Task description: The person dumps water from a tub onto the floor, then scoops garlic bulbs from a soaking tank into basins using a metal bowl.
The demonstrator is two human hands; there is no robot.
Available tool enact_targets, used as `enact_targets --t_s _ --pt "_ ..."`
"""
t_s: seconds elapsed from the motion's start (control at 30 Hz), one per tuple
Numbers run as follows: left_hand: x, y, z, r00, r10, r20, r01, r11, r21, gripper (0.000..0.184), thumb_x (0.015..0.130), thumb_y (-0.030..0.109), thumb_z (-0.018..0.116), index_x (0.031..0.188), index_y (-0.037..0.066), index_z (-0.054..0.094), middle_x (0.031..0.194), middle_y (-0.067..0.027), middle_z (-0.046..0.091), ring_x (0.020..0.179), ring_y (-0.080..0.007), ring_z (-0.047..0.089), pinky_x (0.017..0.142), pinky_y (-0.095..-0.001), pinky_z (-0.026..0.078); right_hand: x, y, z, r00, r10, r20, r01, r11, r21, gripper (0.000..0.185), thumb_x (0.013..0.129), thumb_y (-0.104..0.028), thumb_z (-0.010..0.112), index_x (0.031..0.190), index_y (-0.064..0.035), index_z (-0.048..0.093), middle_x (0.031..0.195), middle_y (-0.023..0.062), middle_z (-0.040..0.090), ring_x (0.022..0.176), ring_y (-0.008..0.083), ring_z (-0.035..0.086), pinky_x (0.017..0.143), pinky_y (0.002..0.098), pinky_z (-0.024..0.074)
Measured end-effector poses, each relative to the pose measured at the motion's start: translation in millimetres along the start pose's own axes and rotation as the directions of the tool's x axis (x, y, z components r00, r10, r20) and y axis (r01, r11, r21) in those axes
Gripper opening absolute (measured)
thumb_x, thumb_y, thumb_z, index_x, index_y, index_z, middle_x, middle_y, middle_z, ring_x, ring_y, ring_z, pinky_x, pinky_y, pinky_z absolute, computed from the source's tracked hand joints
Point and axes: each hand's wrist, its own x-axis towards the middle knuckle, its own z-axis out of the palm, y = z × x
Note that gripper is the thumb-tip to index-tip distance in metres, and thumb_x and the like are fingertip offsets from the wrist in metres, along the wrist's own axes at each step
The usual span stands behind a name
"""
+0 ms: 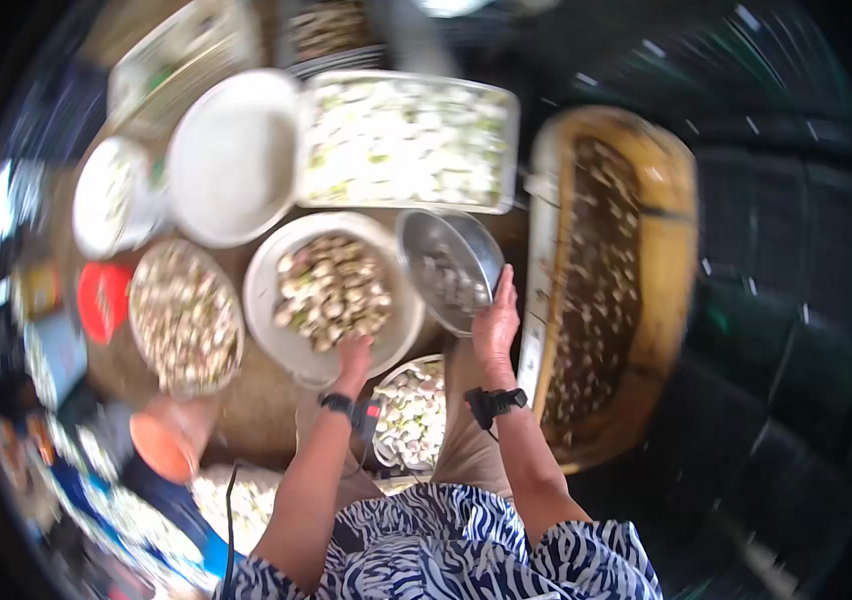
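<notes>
My right hand [496, 328] grips the rim of a grey metal bowl [491, 245], its fingers lying along the outside. The bowl is tilted and holds some small pale pieces. My left hand [354, 355] reaches into the near edge of a white basin [264, 275] and touches a heap of brown and cream shellfish-like pieces [334, 290]. Its fingertips are blurred and partly hidden, so I cannot tell what they hold. The metal bowl hangs at the basin's right rim. Between my knees stands a container of pale pieces [410, 415].
A white tray [514, 150] of pale pieces lies ahead, beside a large white basin [231, 160]. To the left are a basket of similar pieces [186, 315], a red bowl [103, 300] and an orange bucket [164, 450]. A yellow-rimmed tub [668, 250] of dark liquid stands right.
</notes>
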Motion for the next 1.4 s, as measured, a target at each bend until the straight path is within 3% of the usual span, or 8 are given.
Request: enact_targets --t_s 0.23,0.33,0.7,0.73,0.8,1.27,1.33,1.4 --pt "-117 135 227 0.818 0.29 0.497 -0.375 0.924 0.079 0.024 0.08 0.012 0.057 0.103 0.007 0.056 0.086 0.0015 0.056 0.071 -0.0054 0.052 0.052 -0.0204 0.043 -12 199 -175 0.8 0.454 -0.392 -0.342 0.882 0.324 0.07 0.072 0.009 0.047 0.137 -0.0083 0.026 0.12 0.021 0.051 0.108 0.0322 0.053 0.089 0.034 0.042" --pt "-117 140 353 0.603 0.365 0.709 -0.665 0.721 0.194 0.029 0.079 0.015 0.057 0.105 0.003 0.056 0.091 -0.009 0.06 0.08 -0.0185 0.058 0.069 -0.0294 0.046 5 341 -202 0.76 0.432 -0.486 -0.47 0.881 0.049 0.073 0.071 0.007 0.048 0.138 -0.0095 0.023 0.127 0.0229 0.042 0.101 0.0373 0.054 0.082 0.037 0.0463" --pt "151 69 634 0.149 0.29 0.945 -0.723 -0.62 0.304 0.059 0.08 0.042 0.05 0.124 0.004 0.042 0.123 -0.0195 0.045 0.113 -0.0389 0.043 0.093 -0.0448 0.036 41 688 -167 0.878 0.411 -0.244 -0.464 0.604 -0.648 0.065 0.082 0.003 0.036 0.138 -0.0256 0.021 0.132 0.0239 0.035 0.089 0.0425 0.058 0.066 0.0477 0.0503" --pt "152 65 639 0.161 0.265 0.951 -0.727 -0.62 0.296 0.059 0.08 0.042 0.05 0.124 0.004 0.042 0.123 -0.0195 0.045 0.113 -0.0389 0.043 0.093 -0.0448 0.036 21 696 -159 0.83 0.54 -0.14 -0.461 0.52 -0.719 0.065 0.081 0.001 0.039 0.138 -0.0235 0.02 0.129 0.0243 0.037 0.093 0.0407 0.057 0.066 0.0449 0.0512" --pt "148 75 647 0.657 0.143 0.741 -0.688 -0.289 0.666 0.066 0.079 0.049 0.049 0.126 0.004 0.042 0.127 -0.0201 0.042 0.114 -0.0414 0.041 0.095 -0.0439 0.036 -15 712 -151 0.763 0.641 -0.081 -0.538 0.56 -0.63 0.065 0.081 0.001 0.041 0.139 -0.022 0.02 0.129 0.0237 0.037 0.096 0.0397 0.056 0.065 0.0436 0.0515" --pt "117 16 613 0.669 -0.495 0.555 -0.62 0.041 0.784 0.057 0.077 0.051 0.056 0.108 0.004 0.059 0.099 -0.0117 0.062 0.085 -0.0234 0.059 0.074 -0.0381 0.046 -136 676 -24 0.741 0.67 0.056 -0.483 0.588 -0.649 0.07 0.07 -0.002 0.054 0.136 -0.0096 0.031 0.108 0.0241 0.054 0.092 0.0368 0.055 0.079 0.0432 0.0445" --pt "128 -21 600 0.59 -0.514 0.623 -0.587 0.257 0.768 0.055 0.077 0.051 0.056 0.11 0.006 0.058 0.096 -0.0073 0.061 0.082 -0.0186 0.056 0.073 -0.0345 0.045 -137 654 -24 0.502 0.849 0.165 -0.862 0.507 0.015 0.073 0.065 -0.003 0.059 0.133 -0.0085 0.036 0.101 0.0234 0.057 0.09 0.0363 0.056 0.079 0.0422 0.0449" --pt "108 -31 600 0.564 -0.533 0.631 -0.559 0.317 0.766 0.056 0.078 0.052 0.055 0.111 0.007 0.058 0.096 -0.0057 0.061 0.082 -0.0181 0.055 0.073 -0.0333 0.045 -130 632 -23 0.584 0.806 0.093 -0.811 0.585 0.017 0.074 0.063 -0.003 0.059 0.134 -0.0083 0.036 0.102 0.0235 0.057 0.089 0.0361 0.056 0.079 0.0419 0.0452"
